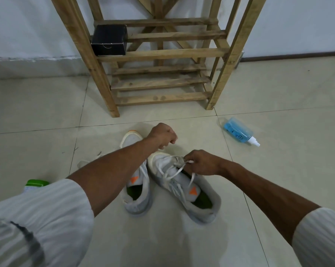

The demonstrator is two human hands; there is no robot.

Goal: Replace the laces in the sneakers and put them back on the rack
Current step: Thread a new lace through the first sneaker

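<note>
Two grey-white sneakers with orange tabs and green insoles lie on the tiled floor in front of me. On the right sneaker [184, 187] a white lace [174, 173] runs loosely across the eyelets. My right hand [202, 163] pinches that lace near the toe end. Above the toes of both shoes my left hand [163, 134] is curled into a fist; whether it holds a lace end I cannot tell. My left forearm crosses over the left sneaker [136, 186] and hides its middle. The wooden rack [162, 54] stands just beyond.
A black box [109, 40] sits on a rack shelf at the left. A blue spray bottle [240, 131] lies on the floor to the right. A green-and-white container [35, 185] peeks out beside my left sleeve. A loose white lace [89, 160] lies left of the shoes.
</note>
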